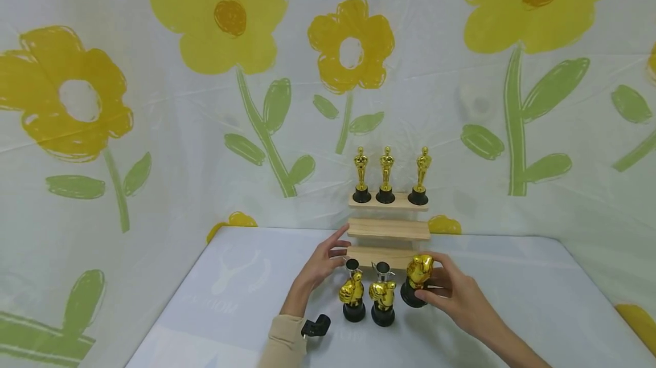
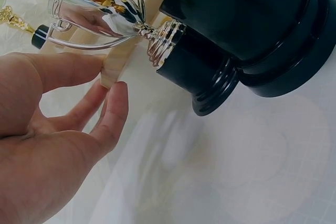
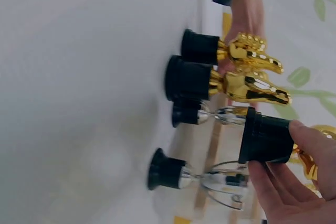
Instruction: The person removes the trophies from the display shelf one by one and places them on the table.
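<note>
My right hand (image 1: 461, 298) grips a gold hand-shaped trophy (image 1: 419, 271) by its black base, held slightly tilted above the table; thumb and fingers lie on opposite sides of the base (image 3: 270, 137) in the right wrist view. At the left end of a tiered wooden shelf (image 1: 386, 255), my left hand (image 1: 319, 265) pinches a plank end (image 2: 111, 69) between thumb and fingers. Two more gold thumbs-up trophies (image 1: 352, 291) stand on the table before the shelf. Silver cup trophies (image 3: 223, 178) with black bases stand behind them, partly hidden.
Three gold figure statuettes (image 1: 386, 168) stand on the top plank (image 1: 402, 201). The middle plank (image 1: 389, 228) and bottom plank step down toward me. A white cloth covers the table (image 1: 225, 299), and a flower-printed curtain (image 1: 435, 100) hangs behind.
</note>
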The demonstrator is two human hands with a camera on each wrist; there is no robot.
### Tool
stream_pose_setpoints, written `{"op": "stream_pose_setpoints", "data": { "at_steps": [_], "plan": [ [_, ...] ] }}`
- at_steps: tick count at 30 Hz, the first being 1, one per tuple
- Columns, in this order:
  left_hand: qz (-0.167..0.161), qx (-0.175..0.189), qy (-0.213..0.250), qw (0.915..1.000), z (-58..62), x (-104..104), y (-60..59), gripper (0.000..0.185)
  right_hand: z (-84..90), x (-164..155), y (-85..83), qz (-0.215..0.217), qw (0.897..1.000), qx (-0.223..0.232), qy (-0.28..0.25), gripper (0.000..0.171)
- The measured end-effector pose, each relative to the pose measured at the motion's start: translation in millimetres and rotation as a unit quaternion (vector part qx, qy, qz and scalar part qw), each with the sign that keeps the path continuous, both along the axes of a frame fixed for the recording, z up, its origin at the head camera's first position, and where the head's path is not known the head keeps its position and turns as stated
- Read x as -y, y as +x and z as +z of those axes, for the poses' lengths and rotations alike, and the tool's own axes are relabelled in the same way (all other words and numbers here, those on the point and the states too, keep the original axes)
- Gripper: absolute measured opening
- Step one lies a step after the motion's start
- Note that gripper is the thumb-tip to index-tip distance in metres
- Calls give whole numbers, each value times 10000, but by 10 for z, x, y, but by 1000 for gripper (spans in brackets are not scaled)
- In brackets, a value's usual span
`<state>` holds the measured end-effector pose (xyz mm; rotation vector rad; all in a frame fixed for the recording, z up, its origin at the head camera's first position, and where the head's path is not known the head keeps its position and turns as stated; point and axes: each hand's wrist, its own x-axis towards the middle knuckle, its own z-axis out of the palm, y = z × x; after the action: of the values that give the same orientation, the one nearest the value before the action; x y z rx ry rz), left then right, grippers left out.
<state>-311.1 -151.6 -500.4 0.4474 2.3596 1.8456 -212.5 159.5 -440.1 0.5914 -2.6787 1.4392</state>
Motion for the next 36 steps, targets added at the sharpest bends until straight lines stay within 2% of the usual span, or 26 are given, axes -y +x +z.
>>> {"op": "stream_pose_setpoints", "data": {
  "at_steps": [10,17,26,36],
  "plan": [
    [12,-5,2,10000,-9,-7,-2,85,-333,-68,50,316,9990,323,37,69],
    [43,41,25,10000,-25,-10,-17,86,-480,-40,39,180,9977,650,103,72],
    [48,27,9,10000,-7,6,-15,86,-602,3,29,188,9976,672,-33,72],
    [52,40,22,10000,-14,3,-20,85,-611,20,20,46,9975,703,43,72]
  ]
}}
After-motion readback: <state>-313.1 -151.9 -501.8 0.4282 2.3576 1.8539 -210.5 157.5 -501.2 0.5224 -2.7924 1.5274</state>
